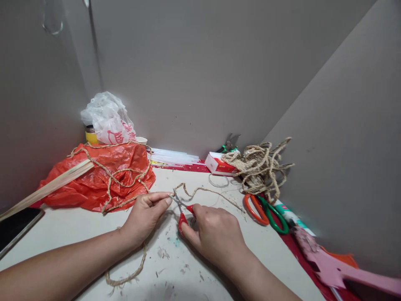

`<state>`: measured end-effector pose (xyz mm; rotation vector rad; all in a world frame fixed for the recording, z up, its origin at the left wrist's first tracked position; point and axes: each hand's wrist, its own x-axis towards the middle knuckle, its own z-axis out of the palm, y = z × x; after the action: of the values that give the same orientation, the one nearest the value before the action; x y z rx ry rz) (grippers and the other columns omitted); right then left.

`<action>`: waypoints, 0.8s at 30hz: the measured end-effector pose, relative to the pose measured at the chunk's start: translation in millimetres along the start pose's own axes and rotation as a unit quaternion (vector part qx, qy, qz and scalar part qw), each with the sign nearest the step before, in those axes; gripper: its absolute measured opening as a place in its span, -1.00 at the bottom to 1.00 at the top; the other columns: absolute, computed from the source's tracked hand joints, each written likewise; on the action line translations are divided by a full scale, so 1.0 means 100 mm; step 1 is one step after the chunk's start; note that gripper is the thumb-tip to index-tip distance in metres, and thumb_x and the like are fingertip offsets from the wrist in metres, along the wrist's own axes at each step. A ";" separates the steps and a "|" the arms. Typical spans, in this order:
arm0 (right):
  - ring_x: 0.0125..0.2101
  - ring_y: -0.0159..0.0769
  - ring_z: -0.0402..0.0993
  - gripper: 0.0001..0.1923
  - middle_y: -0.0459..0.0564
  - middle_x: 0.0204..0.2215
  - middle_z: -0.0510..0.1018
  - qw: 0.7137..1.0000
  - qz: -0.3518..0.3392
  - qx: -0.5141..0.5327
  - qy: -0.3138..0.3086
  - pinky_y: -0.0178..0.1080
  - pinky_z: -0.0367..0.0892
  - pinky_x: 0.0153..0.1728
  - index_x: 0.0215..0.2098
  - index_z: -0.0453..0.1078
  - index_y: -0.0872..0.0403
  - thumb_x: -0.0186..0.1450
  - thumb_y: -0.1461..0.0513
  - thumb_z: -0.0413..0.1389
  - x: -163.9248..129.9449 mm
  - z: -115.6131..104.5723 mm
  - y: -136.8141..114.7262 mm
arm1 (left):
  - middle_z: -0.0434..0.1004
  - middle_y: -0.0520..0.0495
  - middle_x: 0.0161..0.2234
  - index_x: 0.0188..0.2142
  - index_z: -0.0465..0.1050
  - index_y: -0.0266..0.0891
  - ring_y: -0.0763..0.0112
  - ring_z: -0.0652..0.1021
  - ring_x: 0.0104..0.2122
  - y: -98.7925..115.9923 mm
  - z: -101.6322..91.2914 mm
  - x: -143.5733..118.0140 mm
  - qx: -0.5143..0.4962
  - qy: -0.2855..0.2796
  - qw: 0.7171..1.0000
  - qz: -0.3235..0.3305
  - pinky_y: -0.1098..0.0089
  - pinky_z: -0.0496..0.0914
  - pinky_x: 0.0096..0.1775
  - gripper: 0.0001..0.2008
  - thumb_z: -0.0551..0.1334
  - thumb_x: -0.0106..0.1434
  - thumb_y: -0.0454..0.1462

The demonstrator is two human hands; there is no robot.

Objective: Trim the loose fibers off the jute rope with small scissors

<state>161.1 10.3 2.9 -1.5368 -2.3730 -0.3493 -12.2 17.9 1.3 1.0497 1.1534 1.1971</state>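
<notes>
My left hand (149, 213) pinches a thin braided straw cord (216, 192) between thumb and fingertips. One stretch of the cord runs off to the right over the white board, and a loop hangs below my left wrist. In my right hand (216, 234) are small red-handled scissors (181, 209), thumb and fingers in the loops. Their blades are parted and lie close to my left fingertips, by the cord. Whether the blades touch the cord I cannot tell.
At left, a red plastic bag (125, 163) bears more cord and pale straw strips (53, 186); a phone (19, 225) lies nearby. To the right are a rope bundle (260, 165), orange-and-green-handled scissors (267, 213) and a pink glue gun (335, 267). Clear glue sticks (175, 157) line the back.
</notes>
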 end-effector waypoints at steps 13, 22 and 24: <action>-0.59 -0.30 0.40 -0.76 -0.06 -0.64 0.50 1.000 0.014 0.007 0.000 -0.27 -0.08 -0.53 -0.51 0.38 0.06 0.18 0.08 0.03 -0.01 0.02 0.01 | 0.61 -0.08 -0.28 -0.28 0.58 -0.22 0.35 0.52 -0.29 -0.09 -0.04 0.05 0.088 0.031 0.992 0.080 0.37 0.34 -0.18 -0.77 0.29 0.08 -0.19; -0.59 -0.34 0.40 -0.77 -0.08 -0.61 0.54 0.998 0.025 0.045 -0.048 -0.27 -0.10 -0.54 -0.49 0.40 0.05 0.21 0.12 0.02 0.03 0.03 0.03 | 0.61 -0.09 -0.29 -0.24 0.58 -0.23 0.31 0.53 -0.28 -0.12 -0.05 0.06 0.074 0.040 0.993 0.082 0.37 0.37 -0.22 -0.74 0.30 0.07 -0.19; -0.59 -0.36 0.39 -0.77 -0.10 -0.60 0.54 0.996 0.035 0.060 -0.058 -0.27 -0.10 -0.54 -0.51 0.39 0.04 0.23 0.15 0.00 0.04 0.03 0.05 | 0.61 -0.09 -0.33 -0.26 0.59 -0.23 0.31 0.52 -0.30 -0.10 -0.04 0.05 0.068 0.044 0.993 0.081 0.39 0.36 -0.28 -0.76 0.30 0.06 -0.20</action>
<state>163.4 16.9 2.2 -1.6200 -2.3707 -0.1036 -14.8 22.0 -9.5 1.2225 1.2513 1.3168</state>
